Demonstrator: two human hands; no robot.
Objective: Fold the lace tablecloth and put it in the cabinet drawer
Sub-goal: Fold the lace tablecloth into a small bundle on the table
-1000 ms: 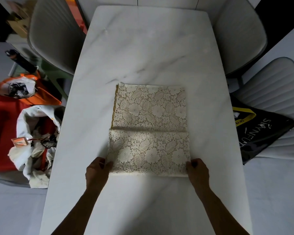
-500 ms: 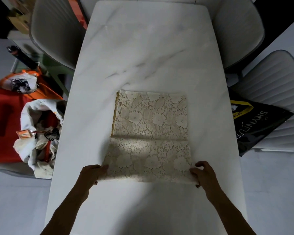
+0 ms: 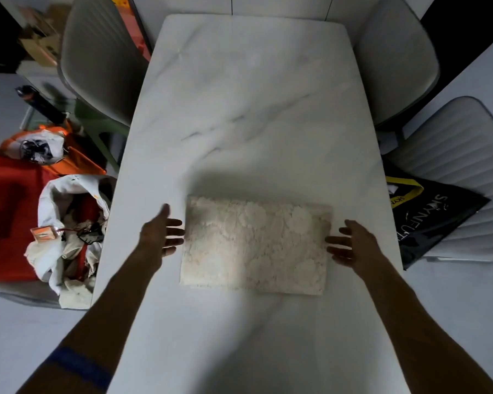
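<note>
**Lace tablecloth folded compact; stowage outstanding**

Lace tablecloth [image 3: 255,247] lies flat on the marble bench [image 3: 256,109] as a compact, layered rectangle, near the person's end and roughly centred across the bench's width. Folding appears complete or nearly so; edges look reasonably squared, though motion blur hides the detail. Left to do, in my judgement: lift the bundle and carry it to the cabinet drawer, which is not in view.

Orientation: the long axis runs left to right across the bench, short sides facing the hands.

Left hand [image 3: 161,236] sits just beside the left short edge, fingers spread, holding nothing. Right hand [image 3: 350,243] sits just beside the right short edge, likewise spread and empty. Neither grip has closed on the cloth.
</note>
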